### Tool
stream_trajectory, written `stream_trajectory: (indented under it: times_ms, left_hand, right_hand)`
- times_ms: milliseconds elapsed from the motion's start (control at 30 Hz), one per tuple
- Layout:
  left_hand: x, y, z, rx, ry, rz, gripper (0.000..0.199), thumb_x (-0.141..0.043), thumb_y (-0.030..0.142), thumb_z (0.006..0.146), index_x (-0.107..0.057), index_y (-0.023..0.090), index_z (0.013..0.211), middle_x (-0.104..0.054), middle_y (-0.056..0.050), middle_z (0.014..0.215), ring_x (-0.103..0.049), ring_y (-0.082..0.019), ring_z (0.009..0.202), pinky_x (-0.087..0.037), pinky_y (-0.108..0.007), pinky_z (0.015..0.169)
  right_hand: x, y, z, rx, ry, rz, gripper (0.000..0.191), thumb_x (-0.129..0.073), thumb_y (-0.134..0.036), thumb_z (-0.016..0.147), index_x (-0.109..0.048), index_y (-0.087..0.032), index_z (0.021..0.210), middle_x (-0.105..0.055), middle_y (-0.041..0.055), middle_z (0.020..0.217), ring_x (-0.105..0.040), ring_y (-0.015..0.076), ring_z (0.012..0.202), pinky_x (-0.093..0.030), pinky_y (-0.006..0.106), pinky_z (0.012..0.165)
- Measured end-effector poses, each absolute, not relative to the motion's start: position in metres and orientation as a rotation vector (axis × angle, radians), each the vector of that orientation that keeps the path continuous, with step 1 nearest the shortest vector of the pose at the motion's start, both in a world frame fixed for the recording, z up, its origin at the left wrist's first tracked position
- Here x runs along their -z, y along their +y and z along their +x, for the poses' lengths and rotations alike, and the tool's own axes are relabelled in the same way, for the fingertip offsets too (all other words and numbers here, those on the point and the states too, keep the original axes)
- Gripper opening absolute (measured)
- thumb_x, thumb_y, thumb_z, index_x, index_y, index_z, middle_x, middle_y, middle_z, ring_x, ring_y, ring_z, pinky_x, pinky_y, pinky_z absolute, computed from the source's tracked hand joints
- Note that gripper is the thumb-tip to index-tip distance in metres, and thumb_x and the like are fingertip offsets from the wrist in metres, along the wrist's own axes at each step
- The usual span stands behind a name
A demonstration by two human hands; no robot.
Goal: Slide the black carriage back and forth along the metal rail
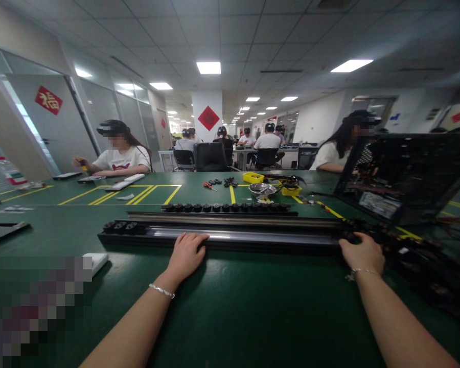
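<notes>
In front of me a long black channel rail (245, 239) lies across the green table. Several round black wheel-like pieces (119, 227) sit in its left end. My left hand (186, 255) is closed over the rail's near edge, left of its middle. At the rail's right end is my right hand (364, 254), thumb and fingers curled around something dark that I cannot make out. It is next to a heap of similar black round pieces (414, 260). Just behind lies a second rail (214, 214), and a row of black round pieces (230, 207) runs along the far side.
A black computer case (410, 176) stands at the right. Further back are a metal bowl (262, 190), yellow bins (253, 177) and an orange-handled screwdriver (209, 186). A white power strip (125, 182) lies near a seated co-worker (120, 153); another person (335, 148) sits at the right.
</notes>
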State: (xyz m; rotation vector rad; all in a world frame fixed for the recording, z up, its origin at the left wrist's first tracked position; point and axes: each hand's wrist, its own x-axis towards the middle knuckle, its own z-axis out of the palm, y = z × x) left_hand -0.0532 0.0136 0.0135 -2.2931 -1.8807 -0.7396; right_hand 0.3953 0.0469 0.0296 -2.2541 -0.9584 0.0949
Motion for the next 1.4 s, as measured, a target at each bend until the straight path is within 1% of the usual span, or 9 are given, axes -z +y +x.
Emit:
stream_trajectory:
  times_ms: [267, 467, 700, 900, 1067, 1267, 1400]
  left_hand:
    - [-0.013, 0.015, -0.055, 0.740, -1.871, -2.296, 0.029, -0.044, 0.026, 0.084, -0.061, 0.028, 0.109, -0.066, -0.002, 0.108, -0.056, -0.019, 0.107, -0.027, -0.043, 0.105]
    - [-0.013, 0.014, -0.056, 0.740, -1.856, -2.284, 0.028, -0.043, 0.031, 0.087, -0.062, 0.028, 0.107, -0.067, -0.001, 0.107, -0.057, -0.019, 0.105, -0.031, -0.041, 0.100]
    - [-0.015, 0.015, -0.055, 0.715, -1.888, -2.260, 0.026, -0.042, 0.034, 0.088, -0.063, 0.026, 0.101, -0.069, -0.001, 0.104, -0.058, -0.020, 0.102, -0.036, -0.039, 0.094]
    - [-0.015, 0.016, -0.056, 0.724, -1.887, -2.257, 0.026, -0.042, 0.033, 0.087, -0.064, 0.026, 0.099, -0.069, -0.001, 0.102, -0.059, -0.021, 0.101, -0.036, -0.039, 0.094]
    - [-0.015, 0.015, -0.056, 0.736, -1.885, -2.260, 0.026, -0.042, 0.034, 0.088, -0.064, 0.025, 0.098, -0.069, -0.001, 0.102, -0.059, -0.021, 0.100, -0.035, -0.041, 0.095]
    - [-0.014, 0.015, -0.056, 0.729, -1.886, -2.249, 0.027, -0.041, 0.034, 0.088, -0.065, 0.024, 0.098, -0.069, -0.002, 0.101, -0.059, -0.021, 0.100, -0.035, -0.041, 0.096]
    - [-0.014, 0.015, -0.056, 0.730, -1.892, -2.248, 0.027, -0.042, 0.034, 0.088, -0.065, 0.024, 0.099, -0.069, -0.002, 0.102, -0.059, -0.021, 0.100, -0.035, -0.041, 0.095]
  right_hand:
    - [-0.031, 0.045, 0.395, -0.104, -0.926, -2.240, 0.061, -0.048, -0.044, 0.073, -0.050, -0.016, 0.127, -0.048, 0.0195, 0.129, -0.045, 0.0346, 0.118, -0.037, 0.040, 0.095]
    - [-0.030, 0.044, 0.399, -0.098, -0.886, -2.212, 0.060, -0.049, -0.042, 0.072, -0.051, -0.016, 0.126, -0.051, 0.0183, 0.126, -0.049, 0.0317, 0.114, -0.039, 0.037, 0.091]
    - [-0.027, 0.045, 0.404, -0.049, -0.808, -2.235, 0.059, -0.052, -0.043, 0.067, -0.055, -0.019, 0.122, -0.056, 0.0156, 0.119, -0.054, 0.0309, 0.108, -0.044, 0.040, 0.087]
    - [-0.030, 0.043, 0.405, -0.079, -0.783, -2.268, 0.058, -0.051, -0.043, 0.068, -0.057, -0.020, 0.120, -0.057, 0.0151, 0.120, -0.054, 0.0306, 0.108, -0.045, 0.040, 0.087]
    - [-0.026, 0.046, 0.414, -0.125, -0.722, -2.280, 0.057, -0.053, -0.044, 0.068, -0.058, -0.022, 0.120, -0.059, 0.0146, 0.117, -0.056, 0.0310, 0.104, -0.045, 0.040, 0.081]
    - [-0.019, 0.049, 0.421, -0.083, -0.707, -2.235, 0.058, -0.054, -0.044, 0.067, -0.060, -0.020, 0.119, -0.061, 0.0201, 0.111, -0.057, 0.0345, 0.097, -0.043, 0.043, 0.071]
    - [-0.019, 0.049, 0.424, -0.088, -0.671, -2.232, 0.059, -0.054, -0.044, 0.066, -0.060, -0.020, 0.120, -0.062, 0.0196, 0.109, -0.057, 0.0335, 0.093, -0.041, 0.041, 0.069]
